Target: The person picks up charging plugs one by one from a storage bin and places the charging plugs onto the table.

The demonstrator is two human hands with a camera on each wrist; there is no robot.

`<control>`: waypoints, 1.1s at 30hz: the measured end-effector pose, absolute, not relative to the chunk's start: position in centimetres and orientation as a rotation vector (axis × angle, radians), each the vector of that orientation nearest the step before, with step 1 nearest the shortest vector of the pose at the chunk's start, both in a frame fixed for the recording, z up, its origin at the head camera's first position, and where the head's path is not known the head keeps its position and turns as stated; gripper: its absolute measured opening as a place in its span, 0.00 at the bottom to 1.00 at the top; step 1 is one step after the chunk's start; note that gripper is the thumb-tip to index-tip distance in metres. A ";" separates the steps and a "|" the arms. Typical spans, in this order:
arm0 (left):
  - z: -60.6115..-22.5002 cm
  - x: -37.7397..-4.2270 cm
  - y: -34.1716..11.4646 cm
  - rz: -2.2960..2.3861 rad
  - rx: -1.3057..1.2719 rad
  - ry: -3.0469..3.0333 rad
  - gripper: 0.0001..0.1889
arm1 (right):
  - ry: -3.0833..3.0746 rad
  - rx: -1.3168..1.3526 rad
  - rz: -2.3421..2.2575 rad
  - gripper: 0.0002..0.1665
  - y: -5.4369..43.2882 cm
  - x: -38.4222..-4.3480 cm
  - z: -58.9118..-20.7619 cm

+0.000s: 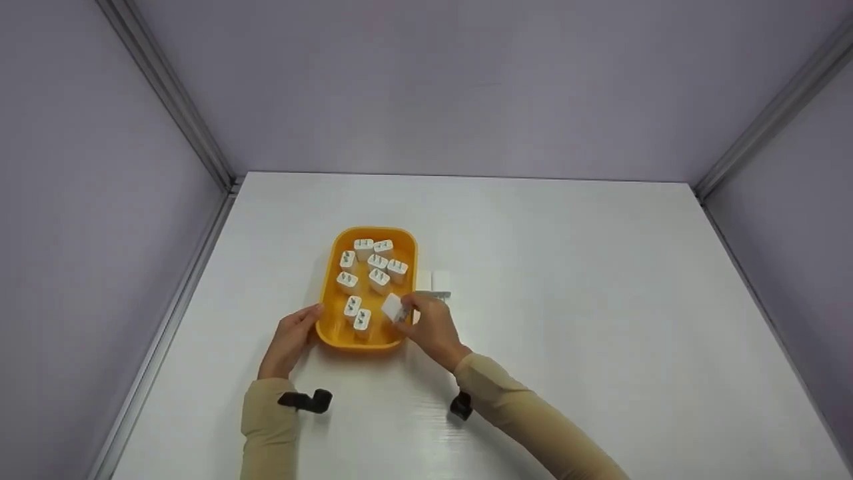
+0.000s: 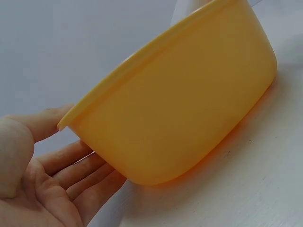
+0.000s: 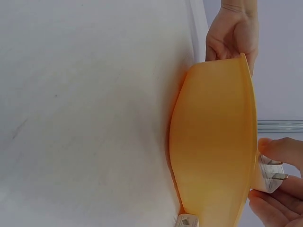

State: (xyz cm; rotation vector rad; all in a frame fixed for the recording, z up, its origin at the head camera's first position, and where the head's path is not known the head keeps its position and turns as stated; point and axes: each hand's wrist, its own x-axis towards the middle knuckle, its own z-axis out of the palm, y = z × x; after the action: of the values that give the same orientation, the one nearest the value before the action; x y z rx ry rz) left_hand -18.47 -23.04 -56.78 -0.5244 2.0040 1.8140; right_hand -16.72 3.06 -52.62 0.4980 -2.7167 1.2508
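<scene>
Several white plug adapters (image 1: 379, 281) stand prongs-up in a yellow plastic tub (image 1: 326, 327). My right hand (image 1: 434, 331) pinches another white plug adapter (image 1: 393, 307) between thumb and fingers at the tub's right rim. In the right wrist view, the two metal prongs of this held adapter (image 3: 270, 176) point away from the tub. My left hand (image 1: 288, 341) grips the tub at its near left corner. The left wrist view shows the left thumb at the rim of the tub (image 2: 180, 109) and the other fingers against its outer wall.
More white adapters (image 1: 440, 281) lie on the white table (image 1: 566, 300) just right of the tub, partly behind my right hand. Pale walls (image 1: 460, 87) enclose the table at the back and sides. Each wrist wears a black camera mount (image 1: 308, 401).
</scene>
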 end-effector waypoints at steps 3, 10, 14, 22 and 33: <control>-56.8 -18.4 -23.2 1.808 -0.540 2.007 0.32 | -2.687 0.495 1.248 0.15 3.3 -16.8 -52.7; -56.8 -18.5 -23.3 1.801 -0.565 2.002 0.33 | -2.617 0.492 1.220 0.17 3.8 -17.1 -53.0; -56.8 -18.5 -23.4 1.787 -0.570 2.006 0.34 | -2.558 0.486 1.253 0.17 4.0 -17.3 -53.2; -56.9 -18.4 -23.4 1.805 -0.563 2.010 0.34 | -2.486 0.436 1.307 0.18 4.7 -17.7 -53.3; -56.8 -18.6 -23.1 1.800 -0.604 2.007 0.32 | -2.437 0.353 1.315 0.19 5.5 -18.0 -53.6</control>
State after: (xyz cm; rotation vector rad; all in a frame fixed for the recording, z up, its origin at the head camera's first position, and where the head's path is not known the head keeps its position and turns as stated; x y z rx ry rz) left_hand -18.64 -23.14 -56.85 -0.6042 2.0071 1.7995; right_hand -17.99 5.49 -53.55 0.3525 -2.4374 1.3147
